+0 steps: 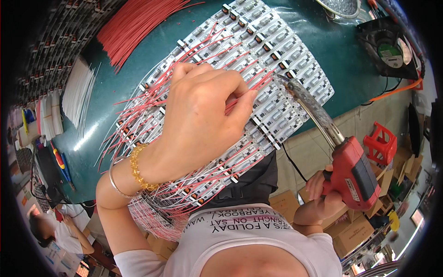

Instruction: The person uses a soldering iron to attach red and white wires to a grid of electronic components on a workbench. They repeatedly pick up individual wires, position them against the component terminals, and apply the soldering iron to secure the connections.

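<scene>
My left hand hovers over a panel of small circuit boards, its thumb and forefinger pinched on red wires whose ends reach out past the fingertips. In my right hand is a red and black soldering gun, gripped by its handle. Its long metal barrel slants up to the left, and the dark tip is at the boards, close to the wire ends; whether it touches them I cannot tell. Many red and white wires lie across the panel's left half, partly hidden under my left hand and forearm.
Bundles of red wires and white wires lie on the green table. A black fan stands at the far right, near a dish. A red stool and cardboard boxes are beyond the edge. Another person sits lower left.
</scene>
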The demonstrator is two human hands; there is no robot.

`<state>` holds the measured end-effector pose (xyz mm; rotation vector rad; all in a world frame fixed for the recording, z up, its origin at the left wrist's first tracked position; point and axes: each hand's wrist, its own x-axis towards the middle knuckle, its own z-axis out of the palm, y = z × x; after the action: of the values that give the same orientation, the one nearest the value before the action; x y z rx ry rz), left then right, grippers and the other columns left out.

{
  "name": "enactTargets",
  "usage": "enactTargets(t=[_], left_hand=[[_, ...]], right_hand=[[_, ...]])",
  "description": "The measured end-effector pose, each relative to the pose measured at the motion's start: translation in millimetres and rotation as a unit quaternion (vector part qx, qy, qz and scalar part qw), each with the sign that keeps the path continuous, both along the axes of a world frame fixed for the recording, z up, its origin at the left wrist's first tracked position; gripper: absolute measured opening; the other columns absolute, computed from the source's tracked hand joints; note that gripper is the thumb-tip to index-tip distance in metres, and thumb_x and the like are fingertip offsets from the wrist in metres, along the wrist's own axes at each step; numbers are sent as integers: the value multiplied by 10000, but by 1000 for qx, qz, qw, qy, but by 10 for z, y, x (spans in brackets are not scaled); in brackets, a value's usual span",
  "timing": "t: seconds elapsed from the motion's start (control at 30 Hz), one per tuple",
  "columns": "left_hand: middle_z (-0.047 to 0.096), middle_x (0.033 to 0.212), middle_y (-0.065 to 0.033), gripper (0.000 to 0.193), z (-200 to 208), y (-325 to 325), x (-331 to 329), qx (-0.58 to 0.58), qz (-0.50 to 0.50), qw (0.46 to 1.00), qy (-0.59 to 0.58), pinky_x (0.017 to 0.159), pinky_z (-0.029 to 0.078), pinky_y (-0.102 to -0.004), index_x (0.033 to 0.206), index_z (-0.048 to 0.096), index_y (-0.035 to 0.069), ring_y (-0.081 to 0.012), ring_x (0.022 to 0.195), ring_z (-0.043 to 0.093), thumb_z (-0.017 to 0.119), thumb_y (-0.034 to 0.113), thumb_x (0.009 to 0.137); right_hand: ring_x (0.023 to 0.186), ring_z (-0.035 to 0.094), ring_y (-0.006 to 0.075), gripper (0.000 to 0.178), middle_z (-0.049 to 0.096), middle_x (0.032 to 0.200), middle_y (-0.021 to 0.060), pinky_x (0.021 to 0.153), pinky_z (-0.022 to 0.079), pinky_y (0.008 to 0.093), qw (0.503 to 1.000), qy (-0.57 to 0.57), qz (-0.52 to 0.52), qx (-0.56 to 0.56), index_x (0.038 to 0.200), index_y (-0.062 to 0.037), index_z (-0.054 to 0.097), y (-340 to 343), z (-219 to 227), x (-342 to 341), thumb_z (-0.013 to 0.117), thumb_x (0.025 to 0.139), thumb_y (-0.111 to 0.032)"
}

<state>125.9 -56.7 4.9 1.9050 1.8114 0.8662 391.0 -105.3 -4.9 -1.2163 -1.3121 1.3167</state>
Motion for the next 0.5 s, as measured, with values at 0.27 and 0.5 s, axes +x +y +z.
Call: enactTargets(t=[0.27, 0.5], left_hand=[[567, 608, -31, 106, 8, 2, 15, 10, -1, 1000, 5, 692, 359, -309, 690, 639, 54, -168, 579, 504, 705, 100, 759], [593, 615, -12, 94, 42, -13, -24, 107, 2, 994, 26, 730, 362, -298, 701, 650, 62, -149, 560, 515, 711, 94, 765]], right_hand=[[370, 414, 101, 825, 451, 480, -5, 397, 377, 230, 1000, 27, -9, 11, 1200, 109, 414, -1, -11, -19, 583, 818, -601], [376, 402, 92, 859, 433, 479, -20, 416, 377, 228, 998, 66, 6, -3, 1250, 94, 383, -21, -62, 142, 547, 820, -631]])
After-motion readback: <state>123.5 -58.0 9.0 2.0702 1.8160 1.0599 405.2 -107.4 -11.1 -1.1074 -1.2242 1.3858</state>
